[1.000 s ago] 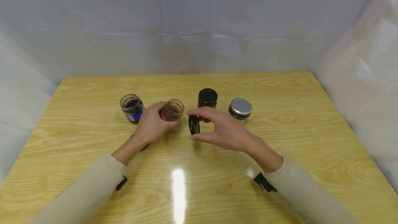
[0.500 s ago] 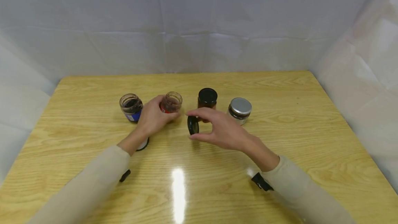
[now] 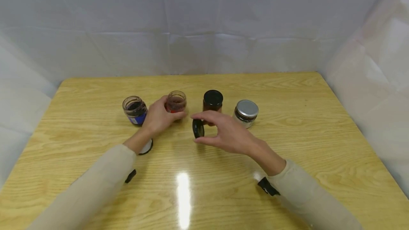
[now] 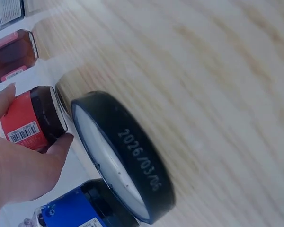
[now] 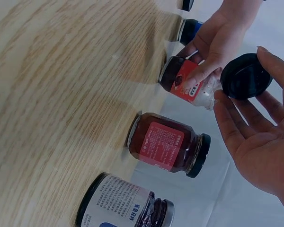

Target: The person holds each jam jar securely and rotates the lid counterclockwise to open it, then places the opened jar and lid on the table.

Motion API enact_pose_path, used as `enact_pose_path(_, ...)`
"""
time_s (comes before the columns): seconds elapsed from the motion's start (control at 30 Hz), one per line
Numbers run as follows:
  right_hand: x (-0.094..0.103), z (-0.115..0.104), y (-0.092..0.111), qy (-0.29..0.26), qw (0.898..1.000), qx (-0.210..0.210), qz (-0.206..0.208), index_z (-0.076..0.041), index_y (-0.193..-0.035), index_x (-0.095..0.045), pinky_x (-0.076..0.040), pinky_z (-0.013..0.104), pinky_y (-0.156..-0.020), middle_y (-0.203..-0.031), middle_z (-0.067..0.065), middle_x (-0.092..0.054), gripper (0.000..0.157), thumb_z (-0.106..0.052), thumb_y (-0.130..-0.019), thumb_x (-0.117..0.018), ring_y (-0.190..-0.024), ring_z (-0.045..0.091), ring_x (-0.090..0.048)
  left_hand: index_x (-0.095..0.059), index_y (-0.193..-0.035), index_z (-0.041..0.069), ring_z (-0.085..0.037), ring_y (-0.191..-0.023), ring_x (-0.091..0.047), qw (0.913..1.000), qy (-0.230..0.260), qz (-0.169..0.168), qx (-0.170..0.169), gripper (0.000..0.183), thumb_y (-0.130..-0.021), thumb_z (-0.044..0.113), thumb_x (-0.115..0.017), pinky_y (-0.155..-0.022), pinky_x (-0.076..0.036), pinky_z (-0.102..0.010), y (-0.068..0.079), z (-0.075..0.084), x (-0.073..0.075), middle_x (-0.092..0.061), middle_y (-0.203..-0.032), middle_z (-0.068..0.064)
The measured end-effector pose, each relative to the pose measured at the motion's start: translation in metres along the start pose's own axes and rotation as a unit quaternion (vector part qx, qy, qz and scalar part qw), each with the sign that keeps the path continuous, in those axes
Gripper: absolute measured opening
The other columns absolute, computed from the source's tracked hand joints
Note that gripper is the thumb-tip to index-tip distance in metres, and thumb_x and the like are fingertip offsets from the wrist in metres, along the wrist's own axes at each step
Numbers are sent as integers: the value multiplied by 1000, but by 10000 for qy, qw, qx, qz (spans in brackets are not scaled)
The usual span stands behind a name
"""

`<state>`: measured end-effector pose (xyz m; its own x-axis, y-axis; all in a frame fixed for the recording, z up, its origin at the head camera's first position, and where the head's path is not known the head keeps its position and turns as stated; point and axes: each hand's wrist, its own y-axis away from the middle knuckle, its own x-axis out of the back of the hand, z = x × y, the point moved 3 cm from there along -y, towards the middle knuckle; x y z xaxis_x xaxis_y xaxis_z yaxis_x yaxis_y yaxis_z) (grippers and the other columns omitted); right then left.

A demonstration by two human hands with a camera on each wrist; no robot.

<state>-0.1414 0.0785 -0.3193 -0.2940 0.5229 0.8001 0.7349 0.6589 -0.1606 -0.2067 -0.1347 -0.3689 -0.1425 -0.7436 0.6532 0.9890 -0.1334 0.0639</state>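
Observation:
My left hand grips a lidless glass jar with a red label, which is upright at the tabletop with its mouth uncovered. Dark contents show low inside it in the right wrist view. My right hand pinches a black jar lid on edge between thumb and fingers, just right of and nearer than that jar. Left of the left hand is a second uncovered jar, blue-labelled, with dark contents. Another black-rimmed lid lies inner side up on the table near the left wrist.
Behind the right hand stands a red-brown jar with a black lid. To its right is a pale-labelled jar with a silver lid. The wooden table ends at a pale cloth backdrop.
My left hand has slid the red-labelled jar away from me and slightly left, uncovering more of the lid on the table. The right hand keeps its lid nearly still.

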Motion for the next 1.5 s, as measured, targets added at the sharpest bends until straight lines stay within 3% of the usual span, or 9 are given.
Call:
enact_pose_path(0.23, -2, 1, 1, 43, 10000, -7, -6, -17, -135, -53, -45, 28, -89, -129, -2, -55, 56, -35, -86, -72, -110, 10, -54, -48, -130, 9, -29, -103, -56, 9998, 132, -98, 120, 64, -82, 42, -74, -82, -46, -45, -3, -4, 0, -57, -117, -12)
enact_pose_path(0.43, -3, 1, 1, 92, 9999, -67, -40, -17, -136, -52, -46, 29, -89, -130, -2, -54, 56, -36, -86, -71, -110, 11, -54, -44, -134, 6, -31, -110, -54, 9995, 280, -139, 102, 69, -82, 40, -74, -87, -45, -47, -3, -6, -1, -56, -121, -14)
enact_pose_path(0.57, -2, 2, 0, 45, 9999, -114, -4, -15, -136, -52, -46, 29, -90, -128, -2, -55, 57, -34, -86, -72, -110, 11, -54, -23, -148, 3, -35, -121, -47, 9993, 313, -153, 111, 92, -81, 41, -75, -96, -40, -49, -1, -6, -2, -46, -135, -20)
enact_pose_path(0.73, -1, 2, -1, -105, 9994, -299, 116, -16, -137, -50, -46, 33, -92, -131, -2, -53, 59, -37, -86, -71, -112, 15, -55, 9, -151, 5, -39, -133, -32, 9978, 410, -274, 435, 115, -81, 43, -74, -102, -33, -53, 13, -7, -1, -25, -149, -26)
enact_pose_path(0.93, 0, 2, -1, -292, 9974, -381, 529, -14, -136, -51, -46, 27, -90, -132, -2, -53, 59, -38, -86, -71, -108, 12, -57, 7, -152, 8, -39, -136, -28, 9918, 990, -292, 754, 107, -85, 43, -69, -103, -33, -51, 41, 3, 5, -20, -152, -23)
enact_pose_path(1.07, -1, 2, -1, -505, 9957, -373, 683, -15, -135, -52, -45, 24, -90, -129, -3, -54, 58, -37, -85, -72, -105, 10, -58, -4, -152, 6, -38, -133, -34, 9899, 1246, -228, 644, 95, -88, 37, -67, -103, -35, -48, 59, 17, 9, -27, -149, -22)
enact_pose_path(1.2, -1, 2, -2, -768, 9938, -376, 715, -14, -134, -52, -46, 25, -90, -127, -2, -55, 58, -36, -84, -73, -105, 16, -60, -18, -150, 3, -36, -129, -39, 9902, 1329, -86, 421, 82, -90, 30, -66, -101, -37, -47, 74, 21, 15, -35, -144, -19)
enact_pose_path(1.5, -5, 3, -6, -1394, 9871, -408, 676, -13, -131, -51, -45, 22, -91, -125, 0, -55, 57, -28, -82, -76, -108, 10, -58, -37, -144, 5, -35, -125, -44, 9955, 308, -286, -848, 73, -88, 39, -68, -97, -41, -49, 88, 15, 20, -42, -141, -15)
